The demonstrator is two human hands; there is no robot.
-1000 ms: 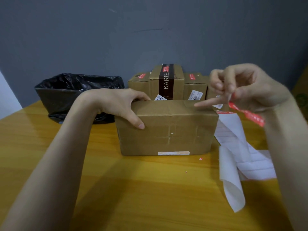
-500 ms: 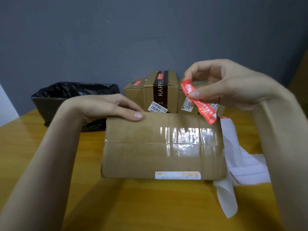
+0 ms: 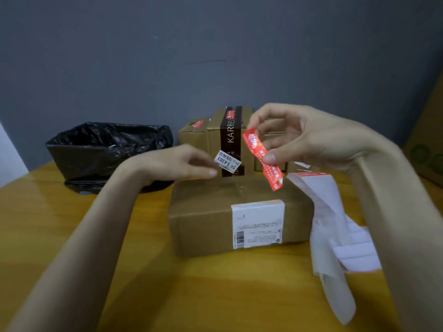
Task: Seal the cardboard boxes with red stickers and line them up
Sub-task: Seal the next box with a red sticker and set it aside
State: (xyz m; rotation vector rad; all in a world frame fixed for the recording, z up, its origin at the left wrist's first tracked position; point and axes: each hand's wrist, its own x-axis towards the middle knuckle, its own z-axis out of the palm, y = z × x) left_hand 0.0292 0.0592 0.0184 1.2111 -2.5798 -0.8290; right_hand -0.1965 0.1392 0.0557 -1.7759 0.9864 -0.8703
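Thumb and forefinger of the right hand pinch a red sticker near its middle; the other fingers are loosely curled above it. The sticker hangs slanted, its upper end by the fingertips and its lower end just over the far right part of the box top; whether it touches there I cannot tell. The left hand is open, fingers nearly straight and holding nothing, with the fingertips at the far edge of the box top, left of the sticker; contact is unclear. The box lies flat on the table between both forearms, a white label folded over its near edge. Backing paper trails beside the box's right end, under the right forearm. Behind the box, against the wall, stands a row of boxes; 2 of them show red seals on top. A black bin bag sits to their left
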